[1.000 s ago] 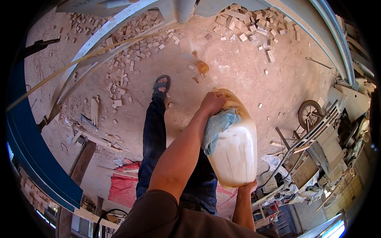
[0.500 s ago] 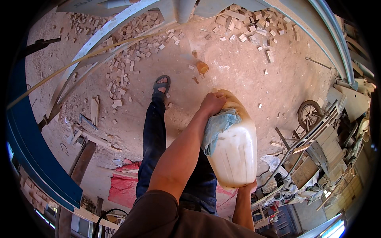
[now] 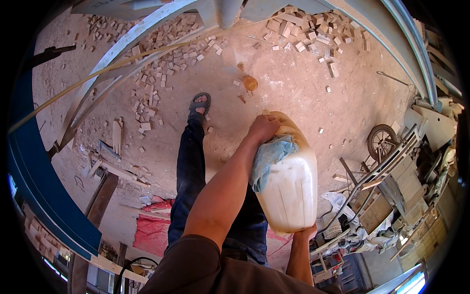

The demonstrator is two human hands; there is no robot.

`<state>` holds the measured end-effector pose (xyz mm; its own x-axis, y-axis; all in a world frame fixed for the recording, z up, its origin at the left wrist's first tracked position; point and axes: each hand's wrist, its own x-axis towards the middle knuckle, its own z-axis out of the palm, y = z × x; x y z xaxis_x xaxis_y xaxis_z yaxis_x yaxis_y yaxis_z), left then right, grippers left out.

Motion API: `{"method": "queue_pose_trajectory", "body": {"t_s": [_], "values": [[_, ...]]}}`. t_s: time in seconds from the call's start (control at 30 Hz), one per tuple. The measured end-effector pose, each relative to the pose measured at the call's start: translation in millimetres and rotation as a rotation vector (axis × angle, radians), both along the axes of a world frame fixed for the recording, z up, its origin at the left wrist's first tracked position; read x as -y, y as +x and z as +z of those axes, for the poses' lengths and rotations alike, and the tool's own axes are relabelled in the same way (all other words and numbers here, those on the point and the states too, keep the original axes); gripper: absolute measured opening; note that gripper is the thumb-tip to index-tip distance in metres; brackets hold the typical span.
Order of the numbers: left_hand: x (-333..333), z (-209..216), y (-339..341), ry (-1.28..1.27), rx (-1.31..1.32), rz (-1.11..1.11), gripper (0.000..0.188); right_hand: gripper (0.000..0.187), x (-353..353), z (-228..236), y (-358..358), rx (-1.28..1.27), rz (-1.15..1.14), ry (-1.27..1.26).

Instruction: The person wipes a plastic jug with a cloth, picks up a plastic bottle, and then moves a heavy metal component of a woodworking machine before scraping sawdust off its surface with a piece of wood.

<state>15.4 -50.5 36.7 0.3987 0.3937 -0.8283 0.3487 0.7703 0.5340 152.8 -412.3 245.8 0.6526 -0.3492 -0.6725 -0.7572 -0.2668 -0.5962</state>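
Note:
A large whitish plastic jerrycan (image 3: 291, 188), stained yellow-brown toward its top, is tipped with its top end away from me. My left hand (image 3: 265, 128) is closed around the top end, its grip partly hidden. A crumpled blue plastic bag or sheet (image 3: 274, 159) lies against the can, just below that hand. At the near end, my right hand (image 3: 306, 232) holds the base from beneath, fingers mostly out of sight. On the floor beyond the can's top stands a small orange-brown container (image 3: 250, 83), with dark damp spots beside it. The can's mouth is hidden.
Cut wood blocks (image 3: 161, 68) lie scattered at the far left, and another heap (image 3: 313, 29) at the far right. A blue metal beam (image 3: 44, 196) runs along the left. To the right are a small wheel (image 3: 381, 142) and a cluttered metal frame (image 3: 362, 183). My sandalled foot (image 3: 199, 104) stands ahead.
Almost nothing differs. The jerrycan stays tipped in both hands, and the small container stands in the same place.

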Motion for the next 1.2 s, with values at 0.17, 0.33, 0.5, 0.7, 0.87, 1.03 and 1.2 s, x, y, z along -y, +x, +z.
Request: {"method": "queue_pose_trajectory", "body": {"t_s": [0.17,0.33,0.5,0.7,0.87,1.03,1.2], "values": [[5.0,-6.3,0.4,0.026,-0.001,0.044,0.039,0.052,5.1,-2.4,1.5,0.002,0.015,-0.009],[4.5,-4.4,-0.7,0.023,-0.005,0.038,0.041,0.05,12.5,-3.0,4.3,0.017,0.027,-0.041],[1.3,1.7,-2.3,0.039,-0.024,0.016,0.047,0.048,9.3,-0.1,2.8,0.02,0.016,-0.065],[-1.3,8.4,-2.3,0.02,-0.027,0.011,0.049,0.048,11.1,0.8,3.4,0.022,0.028,-0.063],[-1.3,5.3,-2.3,-0.022,0.025,-0.042,0.052,0.047,23.8,1.8,8.9,0.006,0.046,-0.034],[0.1,6.0,-1.5,-0.039,0.013,-0.021,0.051,0.045,9.1,5.2,2.4,0.03,0.008,-0.067],[2.3,1.2,-1.7,-0.035,0.018,-0.035,0.051,0.049,2.8,7.4,0.7,0.031,0.021,-0.078]]}}
